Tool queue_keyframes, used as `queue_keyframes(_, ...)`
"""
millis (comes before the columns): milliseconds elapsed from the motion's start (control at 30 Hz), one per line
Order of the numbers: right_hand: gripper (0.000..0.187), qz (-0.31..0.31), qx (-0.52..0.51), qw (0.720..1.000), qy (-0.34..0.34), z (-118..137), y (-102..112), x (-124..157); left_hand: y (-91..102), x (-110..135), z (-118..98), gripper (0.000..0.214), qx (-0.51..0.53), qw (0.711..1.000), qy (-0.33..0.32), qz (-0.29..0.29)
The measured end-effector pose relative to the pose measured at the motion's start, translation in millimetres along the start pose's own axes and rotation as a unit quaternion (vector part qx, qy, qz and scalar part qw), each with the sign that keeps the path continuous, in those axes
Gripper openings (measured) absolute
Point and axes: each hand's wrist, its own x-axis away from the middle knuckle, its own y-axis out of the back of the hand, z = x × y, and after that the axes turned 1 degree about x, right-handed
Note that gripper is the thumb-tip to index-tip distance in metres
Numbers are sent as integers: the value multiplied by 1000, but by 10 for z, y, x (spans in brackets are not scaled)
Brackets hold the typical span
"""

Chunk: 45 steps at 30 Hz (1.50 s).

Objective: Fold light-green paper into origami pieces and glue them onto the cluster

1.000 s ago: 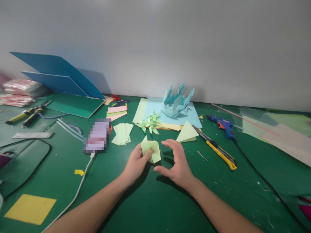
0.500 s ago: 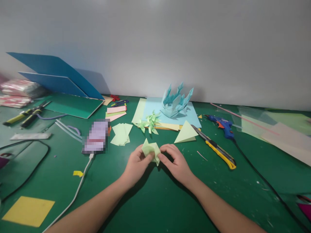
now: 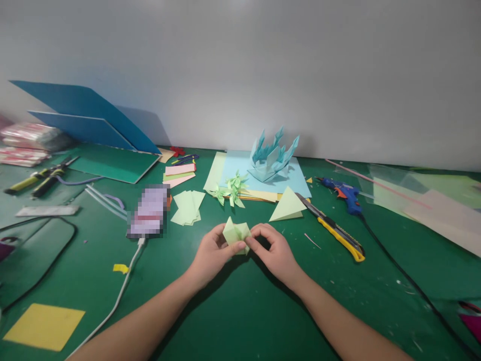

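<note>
A pale green folded paper (image 3: 233,231) is held just above the green table by both of my hands. My left hand (image 3: 215,251) pinches it from the left, with the thumb across its near side. On its right edge, the thumb and fingers of my right hand (image 3: 271,246) are closed. My fingers hide part of the folds. Beyond the hands lie several small green paper flowers (image 3: 235,188), a stack of pale green paper pieces (image 3: 188,207) and a folded pale green paper triangle (image 3: 288,204).
A yellow utility knife (image 3: 334,230) and a blue glue gun (image 3: 343,193) with a black cord lie right. A blue origami piece (image 3: 271,163) stands on paper sheets at the back. Left are a phone (image 3: 149,210) on a white cable, pliers (image 3: 45,178) and a yellow paper square (image 3: 45,326).
The folded paper has turned a little and shifted slightly right between my fingers. My left thumb has slid right across its near side. The things on the table stay where they were.
</note>
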Motion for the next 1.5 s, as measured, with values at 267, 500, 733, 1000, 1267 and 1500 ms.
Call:
queue_keyframes(267, 19, 23, 30, 999, 21, 45, -2, 7, 27, 13, -49, 30, -81, 995, -52, -35)
queue_keyframes(500, 17, 35, -6, 999, -21, 59, 8, 15, -6, 11, -59, 35, 25, 999, 1, -45)
queue_keyframes(733, 21, -5, -91, 992, -86, 30, 1, 12, 9, 18, -74, 39, 35, 998, 37, -21)
queue_keyframes(1000, 45, 20, -162, 983, -84, 30, -20, 41, 10, 7, -65, 42, 43, 999, 20, -25)
queue_keyframes(1267, 33, 24, -175, 981, -76, 19, -29, 32, 20, 9, -30, 33, -8, 999, -39, -1)
queue_keyframes(1500, 30, 18, -208, 973, -96, 1, -41, 26, 49, 1, -13, 26, -127, 990, -64, -10)
